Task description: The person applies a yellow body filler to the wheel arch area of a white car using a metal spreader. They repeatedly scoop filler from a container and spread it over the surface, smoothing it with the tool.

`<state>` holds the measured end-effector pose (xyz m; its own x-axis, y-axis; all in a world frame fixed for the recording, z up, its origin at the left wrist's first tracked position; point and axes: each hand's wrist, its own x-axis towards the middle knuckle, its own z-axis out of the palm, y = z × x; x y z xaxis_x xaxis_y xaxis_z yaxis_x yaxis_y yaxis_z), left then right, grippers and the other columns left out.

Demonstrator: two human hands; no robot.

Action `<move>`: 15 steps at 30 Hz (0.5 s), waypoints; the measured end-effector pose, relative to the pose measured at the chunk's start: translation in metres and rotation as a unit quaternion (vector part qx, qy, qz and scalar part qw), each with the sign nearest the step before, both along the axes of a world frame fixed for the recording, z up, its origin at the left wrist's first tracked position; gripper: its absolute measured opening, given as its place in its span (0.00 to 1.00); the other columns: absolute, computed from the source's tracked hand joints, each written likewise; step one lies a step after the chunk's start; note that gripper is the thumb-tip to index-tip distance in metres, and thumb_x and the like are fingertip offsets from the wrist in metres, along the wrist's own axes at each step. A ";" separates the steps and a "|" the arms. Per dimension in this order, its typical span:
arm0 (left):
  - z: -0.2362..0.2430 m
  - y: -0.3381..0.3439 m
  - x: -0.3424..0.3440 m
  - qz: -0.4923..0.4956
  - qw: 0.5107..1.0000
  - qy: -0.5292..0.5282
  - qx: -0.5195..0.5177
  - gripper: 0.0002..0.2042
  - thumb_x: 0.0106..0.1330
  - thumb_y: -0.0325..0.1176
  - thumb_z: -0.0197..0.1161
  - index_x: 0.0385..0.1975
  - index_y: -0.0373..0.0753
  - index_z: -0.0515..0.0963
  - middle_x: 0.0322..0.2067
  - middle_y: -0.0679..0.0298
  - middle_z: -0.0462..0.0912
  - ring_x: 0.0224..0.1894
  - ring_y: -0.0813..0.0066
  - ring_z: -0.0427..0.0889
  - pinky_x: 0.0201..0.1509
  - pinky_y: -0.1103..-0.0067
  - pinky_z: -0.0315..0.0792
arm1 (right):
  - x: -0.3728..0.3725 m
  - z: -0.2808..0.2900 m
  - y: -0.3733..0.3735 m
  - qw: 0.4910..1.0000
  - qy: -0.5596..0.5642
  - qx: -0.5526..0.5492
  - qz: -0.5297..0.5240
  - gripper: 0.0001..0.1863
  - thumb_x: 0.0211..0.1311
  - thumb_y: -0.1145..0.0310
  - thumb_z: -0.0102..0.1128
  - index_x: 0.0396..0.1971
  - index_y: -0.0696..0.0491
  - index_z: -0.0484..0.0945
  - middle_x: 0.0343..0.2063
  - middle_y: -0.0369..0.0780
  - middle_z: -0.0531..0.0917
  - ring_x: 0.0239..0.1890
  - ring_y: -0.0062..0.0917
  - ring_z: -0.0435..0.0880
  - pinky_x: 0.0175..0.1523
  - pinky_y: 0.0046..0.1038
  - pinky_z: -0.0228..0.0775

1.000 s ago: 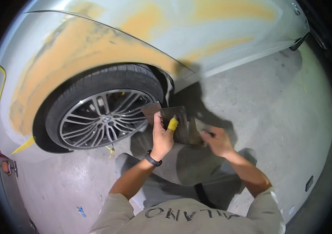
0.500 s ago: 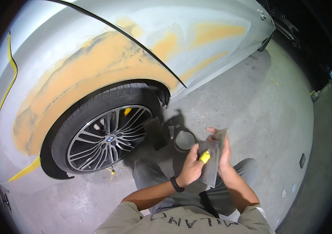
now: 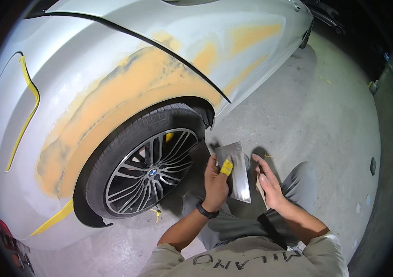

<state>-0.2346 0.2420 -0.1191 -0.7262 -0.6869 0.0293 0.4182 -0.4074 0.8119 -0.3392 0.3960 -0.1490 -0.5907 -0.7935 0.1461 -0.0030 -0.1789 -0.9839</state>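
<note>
My left hand (image 3: 215, 187) grips a flat metal putty spreader (image 3: 241, 182), its thumb across the bright face. Yellow tape (image 3: 227, 167) is wrapped around that thumb. To its right, my right hand (image 3: 272, 190) holds a thin tan plate (image 3: 260, 188), seen nearly edge-on; its face is turned away. The two plates are a little apart. A round can (image 3: 246, 160) on the floor shows partly behind the spreader. In front of me is a pale car whose body panel (image 3: 12, 106) carries a wide patch of orange filler (image 3: 108, 111) above the wheel arch.
The car's wheel (image 3: 152, 171) stands close to my left hand. Yellow masking tape (image 3: 30, 87) edges a panel gap at far left, and another strip (image 3: 53, 219) lies behind the wheel arch. My bent knee (image 3: 300, 182) is right of my hands. Another car (image 3: 323, 16) stands at the back right.
My hands have drawn apart, separating the spreader from the tan plate. The spreader has turned its broad face up. The view has shifted, so the car appears further right and lower.
</note>
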 end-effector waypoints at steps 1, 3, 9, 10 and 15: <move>-0.004 0.002 0.001 -0.039 0.999 0.020 -0.002 0.15 0.78 0.23 0.57 0.62 0.34 0.71 0.53 0.63 0.83 0.53 0.81 0.81 0.58 0.80 0.74 | 0.001 0.000 0.001 0.995 0.093 0.004 0.039 0.42 0.79 0.49 0.51 0.78 0.64 0.52 0.47 0.36 0.73 0.47 0.21 0.71 0.57 0.24 0.64; -0.015 0.012 0.007 -0.096 0.995 0.024 -0.015 0.19 0.78 0.22 0.58 0.66 0.34 0.70 0.57 0.64 0.80 0.57 0.82 0.77 0.64 0.81 0.70 | -0.006 0.009 -0.002 0.968 0.246 0.033 -0.028 0.38 0.79 0.48 0.49 0.73 0.63 0.60 0.52 0.41 0.77 0.53 0.26 0.76 0.62 0.31 0.67; -0.027 0.016 0.024 -0.062 0.996 0.016 -0.065 0.17 0.76 0.25 0.62 0.62 0.34 0.71 0.53 0.67 0.81 0.53 0.84 0.77 0.59 0.82 0.71 | -0.006 0.068 -0.025 0.952 0.299 -0.062 0.011 0.20 0.72 0.60 0.53 0.52 0.61 0.75 0.31 0.50 0.81 0.33 0.43 0.83 0.46 0.39 0.76; -0.024 0.010 0.023 -0.073 0.997 0.008 -0.034 0.17 0.76 0.24 0.61 0.62 0.34 0.71 0.52 0.67 0.81 0.52 0.83 0.78 0.58 0.81 0.72 | -0.007 0.074 -0.027 0.951 0.307 -0.041 0.028 0.18 0.71 0.60 0.53 0.48 0.61 0.75 0.29 0.55 0.78 0.33 0.49 0.81 0.43 0.42 0.74; 0.009 0.003 0.024 -0.058 0.981 -0.007 -0.184 0.16 0.76 0.21 0.56 0.62 0.32 0.70 0.51 0.64 0.81 0.50 0.80 0.78 0.57 0.81 0.72 | -0.064 0.064 -0.005 0.912 0.288 0.135 -0.259 0.31 0.68 0.44 0.67 0.27 0.61 0.71 0.15 0.50 0.74 0.18 0.37 0.70 0.27 0.39 0.65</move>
<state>-0.2106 0.2448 -0.1098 -0.8015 -0.5436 0.2492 0.3733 -0.1291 0.9187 -0.4029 0.3909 -0.0850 -0.7835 -0.4827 0.3913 -0.5483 0.2408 -0.8009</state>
